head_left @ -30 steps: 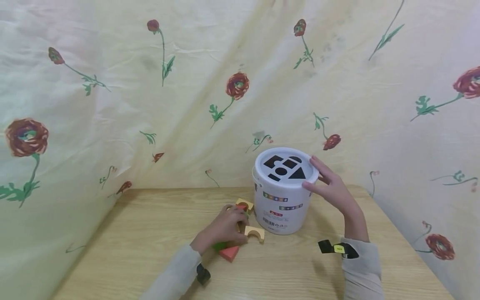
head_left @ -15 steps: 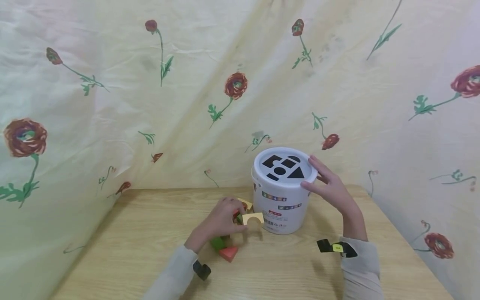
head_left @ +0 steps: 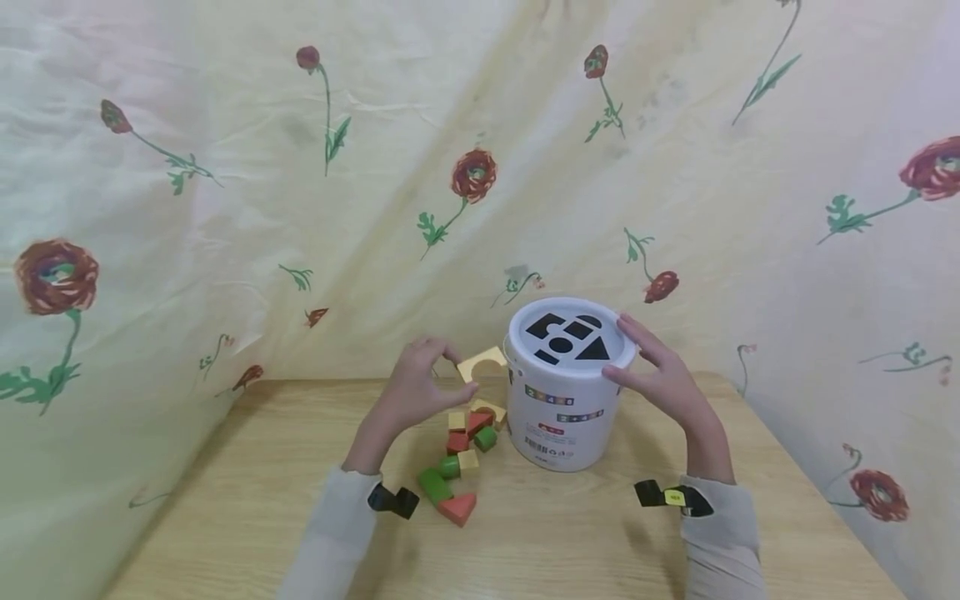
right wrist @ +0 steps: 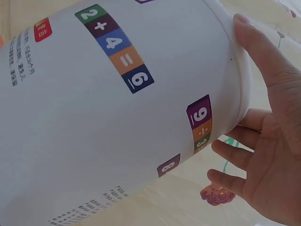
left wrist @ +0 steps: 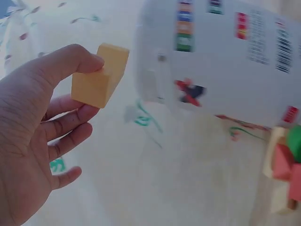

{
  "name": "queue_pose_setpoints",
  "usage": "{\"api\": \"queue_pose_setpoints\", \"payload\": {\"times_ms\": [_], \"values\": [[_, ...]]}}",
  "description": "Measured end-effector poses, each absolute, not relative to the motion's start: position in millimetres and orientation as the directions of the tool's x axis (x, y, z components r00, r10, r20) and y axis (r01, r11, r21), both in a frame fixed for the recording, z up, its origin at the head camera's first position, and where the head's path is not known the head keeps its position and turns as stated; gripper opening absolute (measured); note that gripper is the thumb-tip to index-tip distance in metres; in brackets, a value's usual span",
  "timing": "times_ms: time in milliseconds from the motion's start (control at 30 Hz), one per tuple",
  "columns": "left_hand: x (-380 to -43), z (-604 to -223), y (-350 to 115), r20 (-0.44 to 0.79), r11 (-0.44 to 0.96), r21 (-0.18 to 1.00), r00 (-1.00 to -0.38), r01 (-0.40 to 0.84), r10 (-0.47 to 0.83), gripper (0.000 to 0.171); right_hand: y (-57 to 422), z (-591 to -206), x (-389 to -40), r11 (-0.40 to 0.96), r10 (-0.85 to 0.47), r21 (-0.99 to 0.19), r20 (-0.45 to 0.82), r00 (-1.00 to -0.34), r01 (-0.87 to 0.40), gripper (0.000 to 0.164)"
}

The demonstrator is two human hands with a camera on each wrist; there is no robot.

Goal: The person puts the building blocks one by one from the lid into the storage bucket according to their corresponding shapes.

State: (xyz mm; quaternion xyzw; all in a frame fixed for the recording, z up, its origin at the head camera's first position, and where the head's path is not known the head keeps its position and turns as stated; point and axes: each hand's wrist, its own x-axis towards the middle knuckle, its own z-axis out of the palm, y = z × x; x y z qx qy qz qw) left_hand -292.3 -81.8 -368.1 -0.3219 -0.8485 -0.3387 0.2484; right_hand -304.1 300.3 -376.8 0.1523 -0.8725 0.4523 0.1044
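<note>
1. Arch block (head_left: pixel 476 361) sits higher than half a second ago, left of bucket (head_left: pixel 585 437), mid-frame.
2. Left hand (head_left: pixel 414 385) pinches block, thumb against fingers.
3. Right hand (head_left: pixel 662 377) spread, touching bucket rim.

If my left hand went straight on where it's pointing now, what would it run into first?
Probably the white bucket, near its top, with the yellow arch block in your left hand touching first; the depth gap between them is hard to judge.
</note>
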Motion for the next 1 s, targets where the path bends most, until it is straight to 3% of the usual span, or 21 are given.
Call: {"api": "queue_pose_setpoints", "payload": {"times_ms": [233, 600, 1000], "values": [[-296.6, -343.3, -69.8, 0.628, 0.597, 0.494, -0.734, 0.632, 0.258, 0.034, 303.5, -372.8, -300.7, 0.571, -0.141, -0.773, 0.238, -0.961, -0.275, 0.088], [-309.9, -328.3, -36.6, 0.66, 0.638, 0.511, -0.739, 0.576, 0.138, 0.037, 301.1, -373.3, -300.8, 0.552, -0.164, -0.783, 0.234, -0.958, -0.286, 0.087], [-327.5, -331.3, -5.8, 0.651, 0.632, 0.54, -0.751, 0.556, 0.105, 0.035, 302.6, -375.2, -302.0, 0.53, -0.165, -0.791, 0.257, -0.952, -0.305, 0.087]]}}
